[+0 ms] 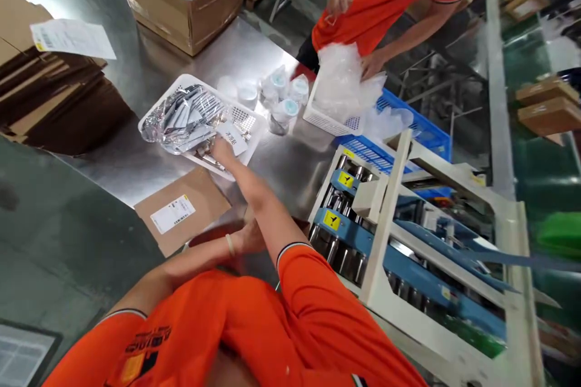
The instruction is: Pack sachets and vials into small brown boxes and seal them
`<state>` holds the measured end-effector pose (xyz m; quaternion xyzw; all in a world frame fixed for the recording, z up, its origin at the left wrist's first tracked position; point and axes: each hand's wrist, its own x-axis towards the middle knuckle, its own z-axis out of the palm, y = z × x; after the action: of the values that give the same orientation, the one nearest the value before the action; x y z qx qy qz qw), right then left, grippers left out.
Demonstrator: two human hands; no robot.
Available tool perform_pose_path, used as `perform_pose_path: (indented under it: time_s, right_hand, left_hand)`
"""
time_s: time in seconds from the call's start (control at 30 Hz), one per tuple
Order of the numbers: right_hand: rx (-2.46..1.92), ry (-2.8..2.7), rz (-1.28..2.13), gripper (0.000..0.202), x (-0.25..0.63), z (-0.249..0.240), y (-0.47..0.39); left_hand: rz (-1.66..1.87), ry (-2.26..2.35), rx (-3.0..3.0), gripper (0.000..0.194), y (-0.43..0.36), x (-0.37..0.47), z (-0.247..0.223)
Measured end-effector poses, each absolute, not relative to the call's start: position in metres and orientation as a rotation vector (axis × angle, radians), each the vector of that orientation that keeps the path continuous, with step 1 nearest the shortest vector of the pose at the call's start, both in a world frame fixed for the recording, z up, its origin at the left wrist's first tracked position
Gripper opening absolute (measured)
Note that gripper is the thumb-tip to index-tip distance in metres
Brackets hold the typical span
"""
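Observation:
My right hand [222, 151] reaches into a white plastic basket [249, 154], fingers curled down among small items beside a white card with printed characters [232, 136]. What the fingertips grip is too small to make out. Next to it in the basket lies a clear plastic bag [181, 115] full of flat silvery packets. My left hand [252, 237], with a pale band at its wrist, is close to my body at the table edge. The right forearm covers its fingers. A flat cardboard box [184, 211] with a white label lies just left of it.
Several wrapped cups [285, 110] stand behind the basket. An open carton [190, 18] holds more of them. Stacked cardboard [54, 91] is at left, a roller conveyor machine [376, 217] at right. Across the table a co-worker in orange [385, 0] touches a basket of plastic bags [338, 115].

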<state>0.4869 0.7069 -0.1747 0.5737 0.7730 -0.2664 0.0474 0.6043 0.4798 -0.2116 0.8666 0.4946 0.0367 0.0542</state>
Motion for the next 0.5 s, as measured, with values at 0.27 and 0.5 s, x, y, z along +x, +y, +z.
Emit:
perform_pose_path:
  time_s: [0.27, 0.5]
  right_hand:
    - [1.540, 2.458, -0.493, 0.014, 0.703, -0.068, 0.627]
    - [1.250, 2.178, -0.740, 0.018, 0.756, -0.072, 0.585]
  left_hand:
    - [0.515, 0.876, 2.408, 0.021, 0.483, 0.600, -0.211]
    - [0.482, 0.986, 2.377, 0.027, 0.483, 0.606, -0.214]
